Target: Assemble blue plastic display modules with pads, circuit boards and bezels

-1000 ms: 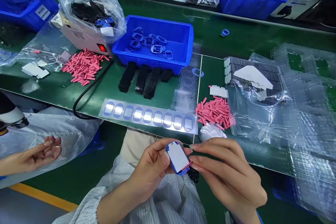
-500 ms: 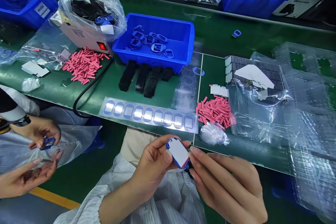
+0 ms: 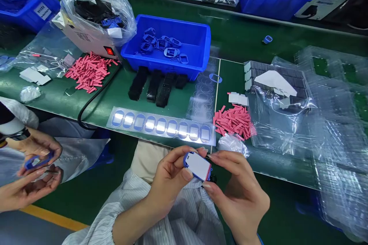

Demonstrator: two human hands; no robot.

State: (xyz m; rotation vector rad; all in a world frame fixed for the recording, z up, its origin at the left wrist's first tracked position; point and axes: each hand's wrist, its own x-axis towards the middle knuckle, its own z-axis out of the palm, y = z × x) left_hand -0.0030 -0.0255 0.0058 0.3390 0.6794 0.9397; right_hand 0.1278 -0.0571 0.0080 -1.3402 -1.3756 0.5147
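Observation:
My left hand [image 3: 169, 183] pinches a small blue plastic frame [image 3: 186, 160] by its left end, over my lap in front of the bench edge. A flat white rectangular piece [image 3: 198, 164] lies in the frame, with a thin red strip [image 3: 208, 172] along its right end. My right hand [image 3: 238, 191] curves around the frame's right end, thumb at the lower corner and index finger by the upper side. Just behind, a clear sheet of oval blue-rimmed stickers [image 3: 161, 125] lies along the bench edge, near a pile of red strips [image 3: 234, 122].
A blue bin [image 3: 166, 63] of blue frames stands mid-bench, with stacks of black pieces [image 3: 138, 83] before it. Plastic bags and clear trays [image 3: 339, 138] cover the right side. At left, a co-worker's hands [image 3: 37, 176] hold a blue frame.
My right hand has shifted its fingers to spread around the frame's right end. The frame has turned slightly in my left hand. The co-worker's hands have moved closer together.

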